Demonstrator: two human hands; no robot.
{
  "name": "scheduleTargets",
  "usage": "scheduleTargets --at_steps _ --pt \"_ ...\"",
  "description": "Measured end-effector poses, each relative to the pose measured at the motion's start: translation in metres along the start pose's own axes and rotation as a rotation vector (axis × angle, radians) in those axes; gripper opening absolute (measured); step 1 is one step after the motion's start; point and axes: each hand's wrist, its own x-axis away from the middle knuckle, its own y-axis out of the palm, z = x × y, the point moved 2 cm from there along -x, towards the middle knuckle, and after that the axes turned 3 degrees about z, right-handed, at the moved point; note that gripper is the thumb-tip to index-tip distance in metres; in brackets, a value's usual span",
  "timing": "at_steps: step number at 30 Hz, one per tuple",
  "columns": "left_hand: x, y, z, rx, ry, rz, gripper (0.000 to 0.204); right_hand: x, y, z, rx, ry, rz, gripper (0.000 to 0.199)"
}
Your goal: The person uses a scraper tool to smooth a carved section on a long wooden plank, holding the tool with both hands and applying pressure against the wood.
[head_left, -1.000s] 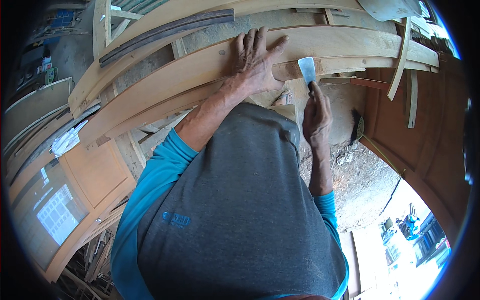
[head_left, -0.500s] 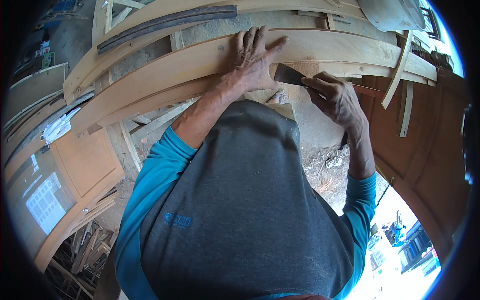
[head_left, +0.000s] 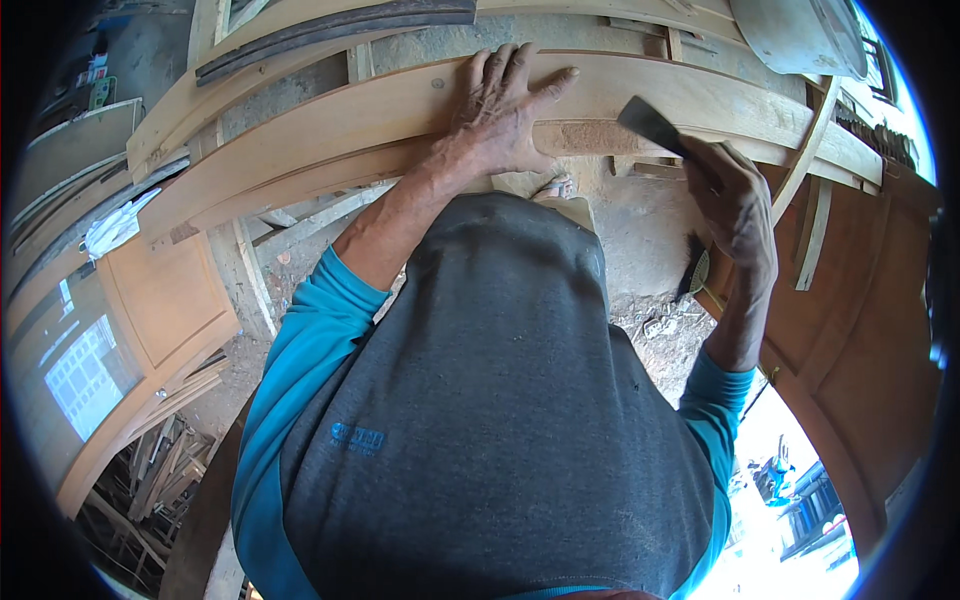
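Observation:
A long pale wooden board [head_left: 690, 90] lies across in front of me, with a stepped, recessed edge on my side. My left hand [head_left: 505, 110] rests on the board with its fingers spread, the thumb pointing right, holding nothing. My right hand [head_left: 732, 195] is closed round the handle of a putty knife [head_left: 650, 125]. The knife's flat dark blade points up and left over the right part of the board; whether it touches the wood I cannot tell. A rough tan patch [head_left: 590, 135] shows along the board's near edge between the two hands.
Beyond the board lies a dark strip of wood [head_left: 340, 40] on another plank. A whitish container [head_left: 800, 35] stands at the far right. Slanting battens [head_left: 808, 150] cross the board's right end. A brown wooden panel [head_left: 850, 300] is at right, a panelled door [head_left: 165, 300] at left.
My right hand has moved to the right with the putty knife, away from my left hand. The left hand stays spread on the board. The rough patch shows more fully.

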Motion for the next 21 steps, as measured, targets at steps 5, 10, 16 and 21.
scheduleTargets --at_steps 5,10,16,21 --pt "-0.003 -0.008 0.004 -0.036 0.007 -0.041 0.125 0.056 0.041 0.030 -0.226 0.263 0.361 0.045" --pt "-0.004 -0.008 0.004 -0.025 0.016 -0.045 0.127 0.090 0.129 0.016 -0.177 0.305 0.449 0.050" --pt "-0.007 -0.013 0.006 -0.051 0.016 -0.059 0.125 0.084 0.171 -0.013 -0.069 0.412 0.489 0.053" --pt "-0.006 -0.011 0.004 -0.022 0.028 -0.041 0.122 0.080 0.188 -0.034 -0.049 0.422 0.412 0.058"
